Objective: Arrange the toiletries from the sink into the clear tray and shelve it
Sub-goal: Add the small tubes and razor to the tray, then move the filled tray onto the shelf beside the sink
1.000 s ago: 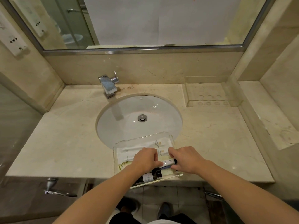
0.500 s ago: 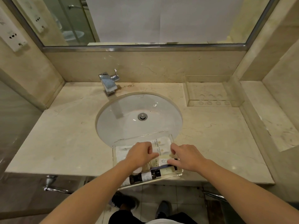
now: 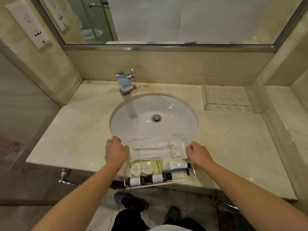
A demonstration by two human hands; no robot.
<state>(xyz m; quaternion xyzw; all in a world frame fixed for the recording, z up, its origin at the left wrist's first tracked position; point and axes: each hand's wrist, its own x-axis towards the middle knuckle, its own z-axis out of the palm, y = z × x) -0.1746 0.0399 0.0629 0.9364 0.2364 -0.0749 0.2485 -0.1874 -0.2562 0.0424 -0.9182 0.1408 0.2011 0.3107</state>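
Left hand [image 3: 116, 151] grips the left wall of the clear acrylic tray [image 3: 191, 170], fingers curled round its edge. Tray sits at the front edge of the beige marble bench [image 3: 75, 130], near side overhanging, far side over the rim of the white oval sink basin [image 3: 150, 117]. In the tray, left to right: two round white wrapped soaps [image 3: 141, 168] side by side, two small dark brown bottles with white labels [image 3: 150, 179] lying end to end along the near wall, two long white sachets [image 3: 156, 151] across the far half, a white tube with black cap [image 3: 180, 165] at right. Right hand [image 3: 198, 151] grips the right wall, fingers curled on it. Chrome tap [image 3: 125, 80] behind the basin. A second clear acrylic holder [image 3: 233, 104] sits at back right of the bench.
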